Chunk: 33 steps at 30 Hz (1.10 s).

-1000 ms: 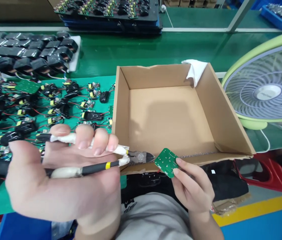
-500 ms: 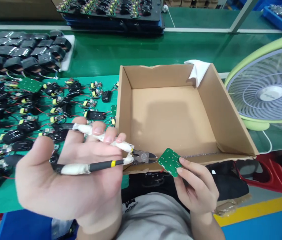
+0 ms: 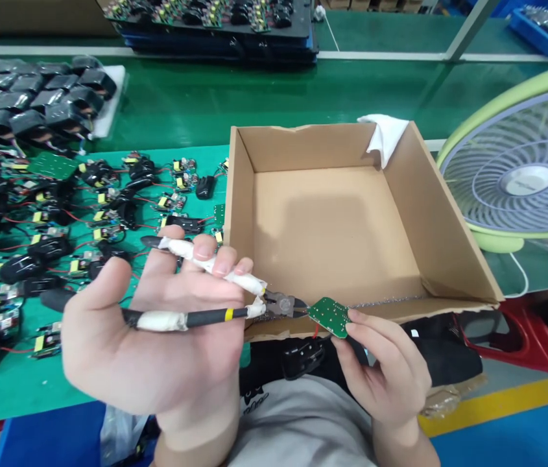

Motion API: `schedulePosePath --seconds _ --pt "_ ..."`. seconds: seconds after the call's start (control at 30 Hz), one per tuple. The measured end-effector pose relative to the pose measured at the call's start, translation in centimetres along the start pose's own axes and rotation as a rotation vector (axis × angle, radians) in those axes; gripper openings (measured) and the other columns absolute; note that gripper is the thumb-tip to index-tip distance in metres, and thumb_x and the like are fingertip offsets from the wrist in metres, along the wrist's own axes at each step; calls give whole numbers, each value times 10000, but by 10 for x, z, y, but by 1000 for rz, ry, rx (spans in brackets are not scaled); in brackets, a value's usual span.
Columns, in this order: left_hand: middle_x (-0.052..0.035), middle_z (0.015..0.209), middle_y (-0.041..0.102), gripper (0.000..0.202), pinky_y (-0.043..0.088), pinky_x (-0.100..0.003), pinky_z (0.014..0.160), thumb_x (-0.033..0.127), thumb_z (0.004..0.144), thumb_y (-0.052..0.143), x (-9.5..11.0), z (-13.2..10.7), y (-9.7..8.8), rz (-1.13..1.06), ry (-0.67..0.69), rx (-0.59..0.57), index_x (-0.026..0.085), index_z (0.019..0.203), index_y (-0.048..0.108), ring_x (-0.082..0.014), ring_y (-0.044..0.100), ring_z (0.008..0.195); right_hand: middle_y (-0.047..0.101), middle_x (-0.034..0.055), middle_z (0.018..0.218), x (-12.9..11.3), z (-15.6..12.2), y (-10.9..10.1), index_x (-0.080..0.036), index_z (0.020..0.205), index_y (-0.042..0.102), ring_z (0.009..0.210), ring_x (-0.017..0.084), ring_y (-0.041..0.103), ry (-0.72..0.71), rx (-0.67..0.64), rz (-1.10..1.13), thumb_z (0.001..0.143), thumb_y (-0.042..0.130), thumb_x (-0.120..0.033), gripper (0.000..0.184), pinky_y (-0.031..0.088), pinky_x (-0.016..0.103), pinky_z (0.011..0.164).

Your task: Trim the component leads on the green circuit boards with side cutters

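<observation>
My left hand (image 3: 157, 337), palm up, is wrapped round a pair of side cutters (image 3: 278, 305) with handles bound in white and black tape. The fingers curl over the upper handle, and the lower one lies across the palm by the thumb. The jaw tips are at the left edge of a green circuit board (image 3: 331, 316); I cannot tell whether they grip a lead. Pinched between the thumb and fingers of my right hand (image 3: 385, 363), the board is tilted, its solder-dotted face upward. Below it hangs a black plastic part (image 3: 303, 358), with a red wire (image 3: 316, 329) near the board.
An open cardboard box (image 3: 327, 240) stands just beyond the hands, with a white cloth (image 3: 384, 137) over its far rim. Many wired boards (image 3: 50, 246) cover the green mat on the left. Black wrapped blocks (image 3: 35, 97) sit behind them. A fan (image 3: 526, 181) is at right.
My left hand and the cutters have shifted slightly right, and their jaws have come closer together at the board. The board has tilted flatter, and the black part beneath shows more.
</observation>
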<state>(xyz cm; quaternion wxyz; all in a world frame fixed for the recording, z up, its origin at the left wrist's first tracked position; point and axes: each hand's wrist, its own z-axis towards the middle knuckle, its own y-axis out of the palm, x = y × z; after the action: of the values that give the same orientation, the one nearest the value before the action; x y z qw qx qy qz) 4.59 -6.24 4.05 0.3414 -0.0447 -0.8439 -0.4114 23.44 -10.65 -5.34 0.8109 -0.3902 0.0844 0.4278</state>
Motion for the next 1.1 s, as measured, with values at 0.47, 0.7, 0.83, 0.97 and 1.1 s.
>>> schedulePosePath --seconds 0.47,0.7,0.83,0.97,1.1 --pt "-3 733 433 300 512 -279 540 341 661 808 -2 -1 -4 61 38 -59 201 788 574 -130 451 637 731 72 1047 -2 1 -9 -258 1195 730 752 141 700 -3 -114 -42 893 674 -49 371 575 255 628" --pt "26 745 443 552 524 -260 551 345 436 957 -5 4 -13 59 78 -147 190 816 588 -112 435 649 723 91 1110 -4 -4 -6 -255 1212 716 881 186 728 30 -89 -10 895 659 -47 384 628 290 706" --pt "24 756 447 548 536 -260 582 376 458 953 -5 4 -15 65 92 -150 186 820 587 -113 438 668 701 114 1153 -5 -5 -6 -224 1204 718 874 188 715 40 -37 9 897 656 -41 362 624 295 677" --pt "21 765 444 526 528 -265 582 342 464 937 -5 3 -15 64 96 -141 189 821 583 -112 431 668 725 112 1145 -4 -5 -8 -222 1211 713 959 224 732 65 35 57 905 653 -51 356 648 325 719" --pt "6 759 431 428 507 -277 553 348 546 878 -5 3 -12 50 87 -111 197 791 562 -127 430 660 740 121 1202 -2 -7 -6 -204 1279 669 1035 240 748 52 39 141 912 625 -24 411 660 351 767"
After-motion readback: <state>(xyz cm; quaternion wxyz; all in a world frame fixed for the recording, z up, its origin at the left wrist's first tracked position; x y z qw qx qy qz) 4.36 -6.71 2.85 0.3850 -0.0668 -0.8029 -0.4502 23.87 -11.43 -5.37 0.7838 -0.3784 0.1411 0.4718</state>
